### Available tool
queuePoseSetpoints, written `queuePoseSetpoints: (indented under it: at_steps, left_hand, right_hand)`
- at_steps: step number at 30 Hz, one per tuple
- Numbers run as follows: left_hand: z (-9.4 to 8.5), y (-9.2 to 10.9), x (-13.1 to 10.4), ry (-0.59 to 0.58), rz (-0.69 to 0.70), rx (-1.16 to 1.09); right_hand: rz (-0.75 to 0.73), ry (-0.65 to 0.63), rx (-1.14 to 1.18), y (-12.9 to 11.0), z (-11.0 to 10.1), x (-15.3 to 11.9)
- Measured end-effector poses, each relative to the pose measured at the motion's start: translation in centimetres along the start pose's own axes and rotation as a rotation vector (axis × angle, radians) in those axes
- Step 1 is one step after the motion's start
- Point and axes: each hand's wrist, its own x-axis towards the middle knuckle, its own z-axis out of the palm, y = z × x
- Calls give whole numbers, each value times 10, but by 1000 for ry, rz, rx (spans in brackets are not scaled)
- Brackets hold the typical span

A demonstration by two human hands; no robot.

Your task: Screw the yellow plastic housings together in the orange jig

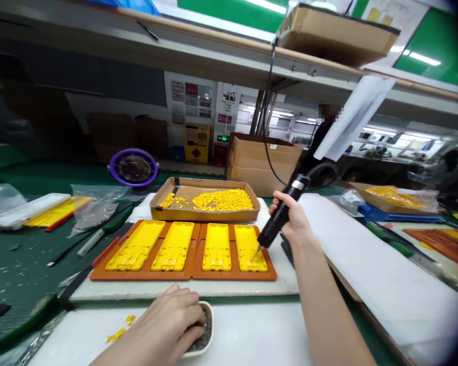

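My right hand (295, 221) is wrapped round a black electric screwdriver (280, 213), tilted with its bit pointing down and left. The bit tip meets, or hovers just over, the lower part of the rightmost yellow plastic shell (250, 244). Several such shells lie side by side in an orange-brown tray (193, 254). At the front, the curled fingers of my left hand (175, 320) dip into a small white dish (209, 335) of tiny dark screws (204, 333). The fingertips are partly hidden, so whether they pinch a screw does not show.
A cardboard tray (205, 214) of small yellow parts stands behind the orange-brown tray. Loose yellow bits (116, 334) lie left of the dish. The screwdriver's cable (266, 117) hangs from the shelf above. A purple-rimmed fan (133, 168) sits at the back left; a person (320, 134) stands beyond.
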Motion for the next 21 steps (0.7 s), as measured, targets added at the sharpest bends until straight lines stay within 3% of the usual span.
queuePoseSetpoints:
  at_steps: [4, 8, 12, 16, 19, 21]
  left_hand:
    - [-1, 3, -1, 61, -13, 6]
    - [0, 6, -3, 95, 0, 12]
    - [1, 7, -5, 137, -13, -21]
    - [2, 7, -8, 186, -7, -61]
    - [3, 7, -8, 196, -9, -73]
    - [2, 6, -8, 181, -18, -72]
  right_hand:
    - [254, 66, 103, -13, -39, 15]
    - [425, 127, -114, -8, -67, 26]
    - [352, 174, -622, 13, -79, 36]
    - [270, 182, -984, 24, -84, 46]
    - [54, 88, -1466, 24, -83, 53]
    - [-56, -16, -1652, 25, -75, 51]
